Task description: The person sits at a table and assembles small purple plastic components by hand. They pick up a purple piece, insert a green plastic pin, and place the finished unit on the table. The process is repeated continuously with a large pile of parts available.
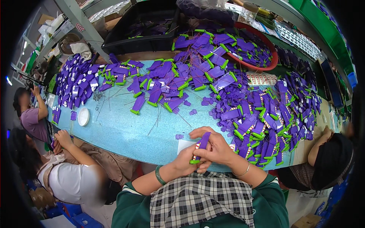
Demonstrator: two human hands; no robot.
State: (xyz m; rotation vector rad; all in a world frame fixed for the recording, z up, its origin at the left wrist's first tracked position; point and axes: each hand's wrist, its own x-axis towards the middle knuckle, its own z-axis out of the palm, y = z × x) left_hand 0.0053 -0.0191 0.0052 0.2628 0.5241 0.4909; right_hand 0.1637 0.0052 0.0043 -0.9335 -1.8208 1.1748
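Observation:
Close to the table's near edge I hold a flat purple plastic part (204,140) with a bright green end and a red-and-white striped strip along its side. My left hand (185,160) is closed around its lower, green end. My right hand (218,149) grips it from the other side, with the thumb lying across the purple face. A white sheet (183,146) shows partly from under my hands. Just beyond lies a small purple piece (179,136). To the right of my hands spreads a heap of similar purple-and-green parts (262,129), many with striped strips.
Along the back of the blue tabletop (121,127) stand a black bin (110,46) and a red basin (274,57) of purple parts. More parts pile up at left, near a white round dish (83,116). Co-workers sit at left and right; one's hand (64,137) is over the left edge.

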